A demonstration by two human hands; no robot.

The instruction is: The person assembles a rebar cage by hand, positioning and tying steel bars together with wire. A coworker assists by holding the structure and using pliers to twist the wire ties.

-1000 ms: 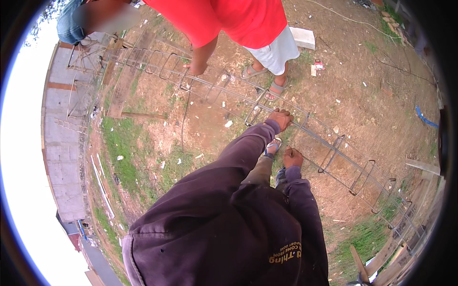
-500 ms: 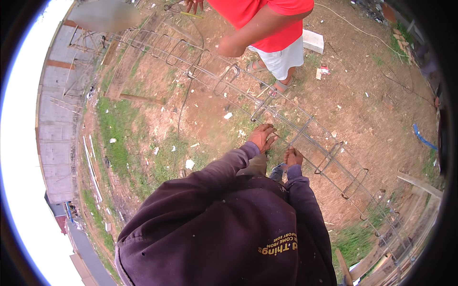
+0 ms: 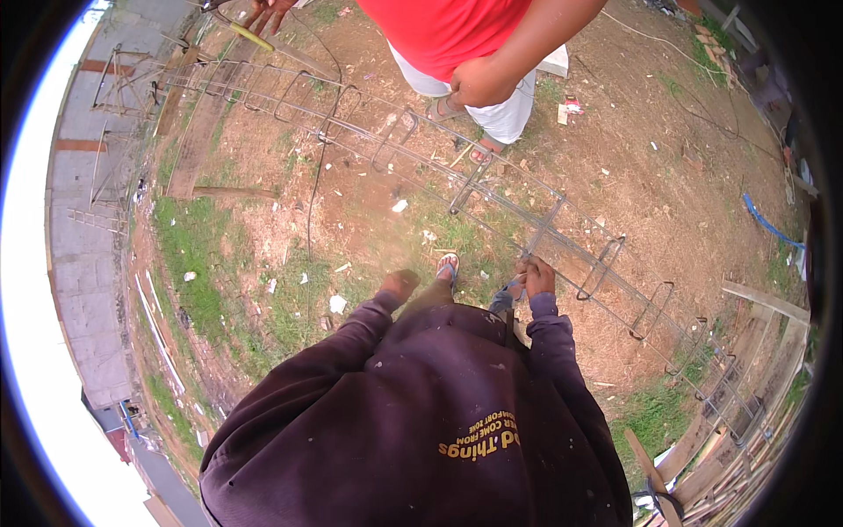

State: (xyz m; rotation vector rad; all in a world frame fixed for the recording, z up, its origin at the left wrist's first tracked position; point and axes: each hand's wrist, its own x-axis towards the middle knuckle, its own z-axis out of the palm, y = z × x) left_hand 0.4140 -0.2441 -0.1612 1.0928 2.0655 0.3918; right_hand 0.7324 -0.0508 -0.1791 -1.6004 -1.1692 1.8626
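Note:
A long rebar cage (image 3: 421, 160) of thin steel bars with rectangular stirrups runs diagonally from far left to near right in front of me. My right hand (image 3: 537, 277) is closed at the near side of the cage, by the lower corner of a stirrup (image 3: 543, 230). Its fingers are pinched together, and what they hold is too small to make out. My left hand (image 3: 401, 285) hangs apart from the cage, beside my leg and above the grass. Motion blurs its fingers.
Across the cage stands a person in a red shirt (image 3: 457, 31) and white shorts, one hand (image 3: 483, 81) at the waist. Another hand (image 3: 268, 13) shows at far left near a yellow-handled tool (image 3: 251, 36). Wooden boards (image 3: 766, 301) lie at right; a block wall (image 3: 88, 263) rises at left.
My left hand has drawn back from the cage, left and toward my body. My right hand stays at the stirrup. The other person's hand has come to the waist.

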